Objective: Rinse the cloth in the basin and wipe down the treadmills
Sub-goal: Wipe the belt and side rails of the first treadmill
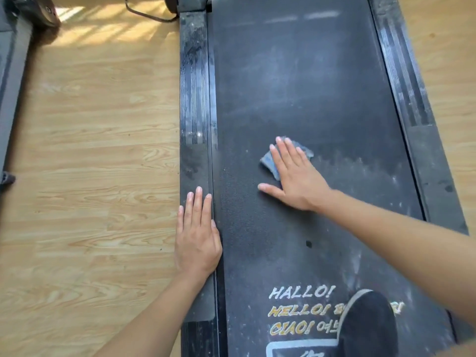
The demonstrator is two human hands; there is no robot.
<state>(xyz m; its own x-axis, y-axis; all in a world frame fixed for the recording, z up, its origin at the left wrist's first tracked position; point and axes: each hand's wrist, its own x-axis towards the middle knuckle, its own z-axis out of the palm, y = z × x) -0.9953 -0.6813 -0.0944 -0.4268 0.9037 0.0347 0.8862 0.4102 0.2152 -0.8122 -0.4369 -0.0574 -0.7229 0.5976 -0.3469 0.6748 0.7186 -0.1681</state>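
My right hand (298, 179) lies flat on the grey-blue cloth (269, 163) in the middle of the frame. Its fingers (283, 150) are straight and slightly spread, the thumb stretched out to the left, pressing the cloth onto the dark treadmill belt (296, 86). The cloth is crumpled, and its edges show beyond my fingertips and along the left side of my palm. To the right of it the belt shows a pale, dusty smear. My left hand (197, 240) rests palm down on the left side rail (194, 99), lower and left of centre, with its fingers (198, 207) straight and close together, pinching nothing. The right side rail (412, 112) runs down the right of the frame. Near the bottom, yellow and white printed greetings (301, 292) are on the belt, and just to their right the toe of a dark shoe (368, 323) stands on it. The wooden floor (90, 150) fills the left side, with the edge of a second treadmill (10, 86) at the far left and a black cable (144, 11) at the top.
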